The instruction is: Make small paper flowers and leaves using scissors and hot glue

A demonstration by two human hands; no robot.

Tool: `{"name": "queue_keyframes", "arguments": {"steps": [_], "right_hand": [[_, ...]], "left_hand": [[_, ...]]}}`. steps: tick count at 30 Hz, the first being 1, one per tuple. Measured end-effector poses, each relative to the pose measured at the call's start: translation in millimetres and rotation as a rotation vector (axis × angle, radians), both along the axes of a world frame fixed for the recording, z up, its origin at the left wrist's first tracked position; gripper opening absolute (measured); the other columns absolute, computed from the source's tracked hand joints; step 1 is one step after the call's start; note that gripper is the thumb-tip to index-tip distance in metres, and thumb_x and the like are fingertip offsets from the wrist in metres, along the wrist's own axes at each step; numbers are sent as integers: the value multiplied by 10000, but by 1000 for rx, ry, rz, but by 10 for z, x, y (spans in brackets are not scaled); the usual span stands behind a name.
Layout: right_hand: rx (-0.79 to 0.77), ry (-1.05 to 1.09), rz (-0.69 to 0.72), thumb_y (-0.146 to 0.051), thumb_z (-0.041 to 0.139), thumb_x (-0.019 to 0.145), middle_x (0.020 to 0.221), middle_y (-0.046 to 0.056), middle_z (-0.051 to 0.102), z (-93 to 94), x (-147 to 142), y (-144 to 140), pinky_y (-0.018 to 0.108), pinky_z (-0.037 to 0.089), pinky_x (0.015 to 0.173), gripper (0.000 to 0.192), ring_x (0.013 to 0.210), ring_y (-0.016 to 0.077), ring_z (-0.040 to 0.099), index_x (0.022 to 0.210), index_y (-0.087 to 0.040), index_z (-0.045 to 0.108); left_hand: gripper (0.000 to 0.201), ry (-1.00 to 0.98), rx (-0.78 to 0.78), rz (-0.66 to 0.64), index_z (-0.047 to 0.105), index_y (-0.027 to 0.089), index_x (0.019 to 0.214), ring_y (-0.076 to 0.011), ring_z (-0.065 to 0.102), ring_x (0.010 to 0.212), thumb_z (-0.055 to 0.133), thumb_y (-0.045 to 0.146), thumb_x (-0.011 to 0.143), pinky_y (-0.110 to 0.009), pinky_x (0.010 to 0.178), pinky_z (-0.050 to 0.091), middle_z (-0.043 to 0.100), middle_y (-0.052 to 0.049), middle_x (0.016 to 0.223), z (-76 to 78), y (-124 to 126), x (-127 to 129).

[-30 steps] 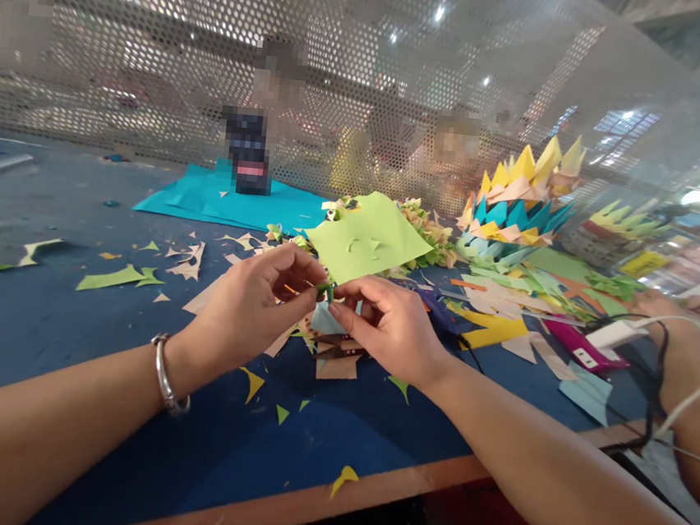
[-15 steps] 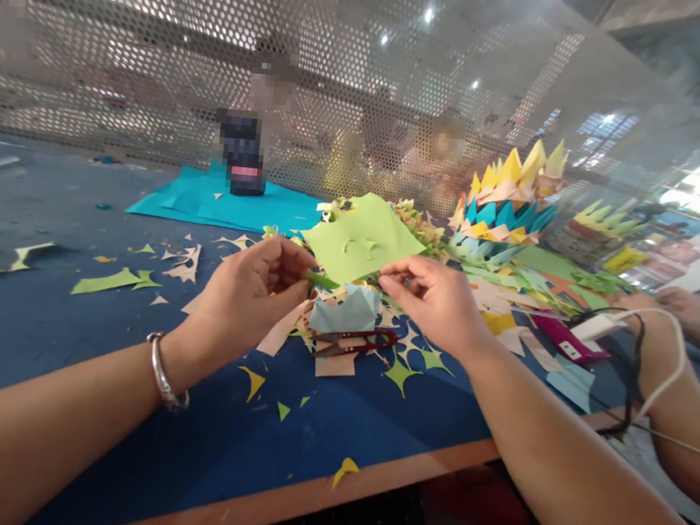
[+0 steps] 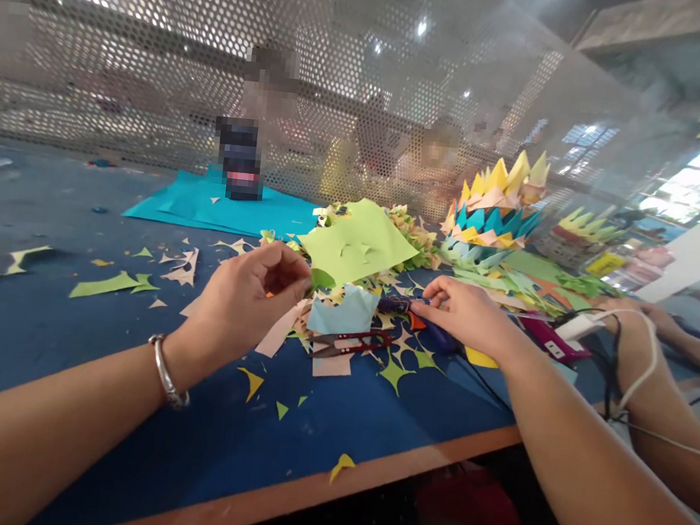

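Note:
My left hand [image 3: 253,299], with a silver bangle at the wrist, pinches a small green paper piece [image 3: 324,278] between thumb and fingers. A dark blue hot glue gun [image 3: 439,335] with an orange trigger is in my right hand [image 3: 468,319]; its nozzle points left towards the green piece. Just beyond, a light green paper sheet [image 3: 361,243] lies over a pile of scraps. Between my hands are a pale blue paper piece [image 3: 344,311] with a ragged upper edge and red-handled thread snips [image 3: 354,344].
Paper scraps [image 3: 116,285] litter the blue table [image 3: 182,461]. Large blue sheets [image 3: 176,200] lie at the back, beside a pixelated dark object. A tiered paper-point model [image 3: 496,219] stands back right. Another person's arm [image 3: 647,390], a white cable [image 3: 651,349] and a purple power strip [image 3: 547,335] are at right.
My right hand has moved slightly right from the paper's edge and now holds the glue gun, which did not show before. My left hand stays nearly still with the green piece.

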State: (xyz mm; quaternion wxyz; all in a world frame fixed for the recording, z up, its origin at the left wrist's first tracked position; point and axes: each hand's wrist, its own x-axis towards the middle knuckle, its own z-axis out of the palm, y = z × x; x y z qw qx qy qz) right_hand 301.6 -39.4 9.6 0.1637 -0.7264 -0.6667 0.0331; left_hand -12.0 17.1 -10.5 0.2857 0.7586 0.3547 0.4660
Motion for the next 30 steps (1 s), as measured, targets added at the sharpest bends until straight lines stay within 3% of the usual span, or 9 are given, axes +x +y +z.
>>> {"name": "queue_keyframes", "arguments": {"steps": [4,7,12,16,19,24,30], "right_hand": [[-116,13,-20,-521,707,808,754,48,706,-17,82,-90,311,441,613,322,678,219,647,847,-210,630],[-163,159,2,-536,731,770,751,43,691,-60,135,-91,301,436,611,353,681,206,628,805,-199,633],[-214,619,-30,-514,814,665,636,-22,572,-120,208,-71,235,364,475,380,541,117,496,736,-182,644],[-85,1024,-148,-430,872,629,638,-20,573,-145,249,-116,224,456,463,356,527,113,530,778,-179,667],[-69,1341,-156,-309,877,641,711,8,631,-117,240,-164,218,490,452,290,536,113,547,817,-188,681],[-176,1737,3,-242,865,662,718,-2,601,-42,122,-232,164,486,466,240,531,62,490,753,-167,656],[-280,1830,199,-291,854,691,661,-62,456,-25,-115,-271,142,418,437,306,474,28,347,893,-119,701]], "left_hand": [[118,-2,3,2,640,208,887,-184,672,704,667,308,830,-325,643,553,701,-31,795,-1,12,8],[128,6,-5,-5,644,203,890,-191,681,710,669,312,826,-333,650,563,709,-37,789,-3,10,13],[163,-2,-34,-9,650,197,911,-197,680,725,661,335,825,-351,671,567,704,-48,812,-14,29,-2],[185,9,-43,21,654,201,906,-208,677,727,665,361,814,-365,671,564,704,-55,813,-12,43,-13],[194,12,-65,29,653,203,904,-213,678,717,668,368,804,-362,650,561,702,-56,806,-8,47,-9],[187,-11,-87,1,645,208,894,-199,676,703,683,368,804,-335,632,556,695,-41,789,-11,32,12],[154,5,-93,-42,614,207,891,-168,645,676,676,324,813,-319,629,547,671,-19,779,20,-73,58]]}}
